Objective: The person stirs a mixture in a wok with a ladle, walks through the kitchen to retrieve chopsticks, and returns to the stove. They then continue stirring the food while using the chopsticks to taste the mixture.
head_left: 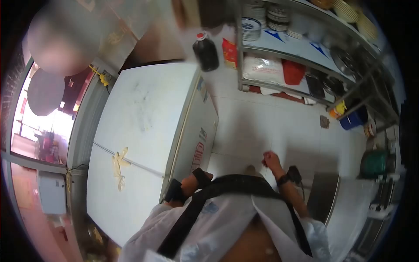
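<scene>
My right hand [272, 160] hangs in front of me over the tiled floor, its fingers curled in and nothing showing in them. A dark band circles that wrist. My left hand [190, 184] is low beside the white chest freezer [131, 109], close to its side edge. Black straps and a black device cover much of this hand, and its fingers are mostly hidden. On the freezer's lid lies a strip of yellowish tape [118, 168].
A metal shelf rack [283, 52] at the upper right holds stacked plates [251, 29] and a white sack [262, 67]. A dark jug [205, 52] with a red cap stands beyond the freezer. At right are a blue bucket [354, 118] and a metal counter [353, 205].
</scene>
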`<state>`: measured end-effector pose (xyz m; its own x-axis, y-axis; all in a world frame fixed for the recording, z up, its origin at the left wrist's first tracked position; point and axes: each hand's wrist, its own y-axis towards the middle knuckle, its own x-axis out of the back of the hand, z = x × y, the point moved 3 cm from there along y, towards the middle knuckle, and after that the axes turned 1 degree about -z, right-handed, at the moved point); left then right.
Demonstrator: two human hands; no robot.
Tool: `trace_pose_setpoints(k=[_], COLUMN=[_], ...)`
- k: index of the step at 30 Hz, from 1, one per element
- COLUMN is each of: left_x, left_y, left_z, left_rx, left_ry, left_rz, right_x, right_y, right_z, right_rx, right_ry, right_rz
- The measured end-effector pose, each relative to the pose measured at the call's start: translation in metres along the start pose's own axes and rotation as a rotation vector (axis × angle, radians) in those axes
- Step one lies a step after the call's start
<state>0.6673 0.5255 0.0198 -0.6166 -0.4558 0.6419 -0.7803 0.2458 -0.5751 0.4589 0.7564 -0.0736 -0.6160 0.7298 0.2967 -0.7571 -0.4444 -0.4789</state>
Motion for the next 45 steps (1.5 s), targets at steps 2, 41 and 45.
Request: trace_pose_setpoints(k=[2,41,45], left_x=[0.059,0.432,0.455], left_y=[-0.010,0.141,0.103], left_z=[-0.005,0.228,0.280], left_rx=[-0.001,1.462,1.545], left_ry=[-0.126,-0.892,-0.825], left_rz=[-0.031,-1.450,-1.336], right_x=[0.011,-0.419,-0.496], right_y=[0.060,0.520,0.496], right_z=[0.077,0.638,0.699], right_rx=[0.053,0.349,0.485], right_ry=[0.026,-0.449,-0.363], right_rz=[0.034,1.675,1.663])
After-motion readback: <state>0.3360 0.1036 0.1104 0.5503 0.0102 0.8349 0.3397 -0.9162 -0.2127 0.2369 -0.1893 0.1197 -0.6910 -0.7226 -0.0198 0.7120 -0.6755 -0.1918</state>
